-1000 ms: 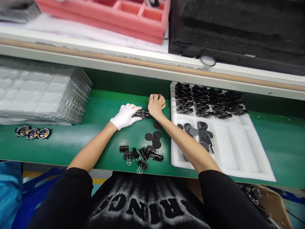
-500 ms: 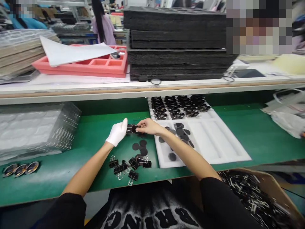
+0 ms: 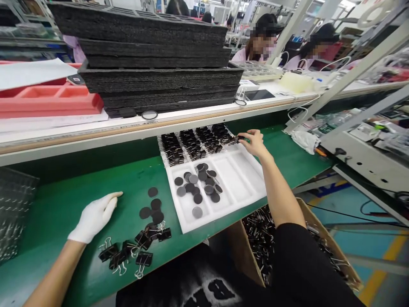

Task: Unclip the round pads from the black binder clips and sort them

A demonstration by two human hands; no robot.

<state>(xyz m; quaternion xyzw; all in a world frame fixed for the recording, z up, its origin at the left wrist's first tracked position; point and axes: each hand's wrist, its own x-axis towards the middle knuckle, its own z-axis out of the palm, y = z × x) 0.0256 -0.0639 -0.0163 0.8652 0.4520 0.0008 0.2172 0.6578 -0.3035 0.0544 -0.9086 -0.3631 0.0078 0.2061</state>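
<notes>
My right hand (image 3: 254,143), bare, pinches a black binder clip (image 3: 237,139) at the right end of the clip rows in the white foam tray (image 3: 249,170). Rows of clamped binder clips (image 3: 200,143) fill the tray's far part. In its nearer left slots lie loose black and grey discs (image 3: 202,175). My left hand (image 3: 94,217), in a white glove, rests over the green table with fingers stretched out and nothing in them. To its right are several black discs (image 3: 155,204). Loose binder clips (image 3: 143,259) lie near the table's front edge.
A cardboard box (image 3: 252,264) full of binder clips stands below the table at right. Above the tray runs a shelf edge (image 3: 191,117), bearing stacked black foam trays (image 3: 159,81) and a red tray (image 3: 64,100). Clear plastic trays (image 3: 15,209) stand at left. Co-workers sit beyond.
My right hand has carried a binder clip from beside my left hand to the tray's far right. The left hand has let go and drawn back leftward. My view has turned right.
</notes>
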